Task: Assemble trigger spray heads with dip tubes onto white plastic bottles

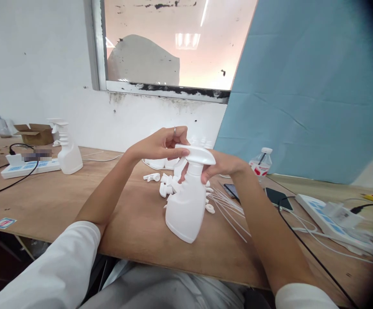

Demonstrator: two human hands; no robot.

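A white spray bottle (188, 206) is held up over the wooden table, slightly tilted, with a white spray head (199, 154) on its neck. My left hand (163, 143), with a ring on one finger, pinches the end of the spray head. Behind the bottle's neck, my right hand (214, 165) is wrapped round it, its thumb showing at the right side and part of the hand hidden. Small white plastic parts (167, 184) lie on the table behind the bottle, and thin white tubes (230, 204) spread out to the right.
Another white spray bottle (70, 152) stands at the left beside a power strip (28, 168) and an open cardboard box (34, 135). On the right are a clear bottle (261, 163), a phone (279, 198), a second power strip (321, 214) and cables.
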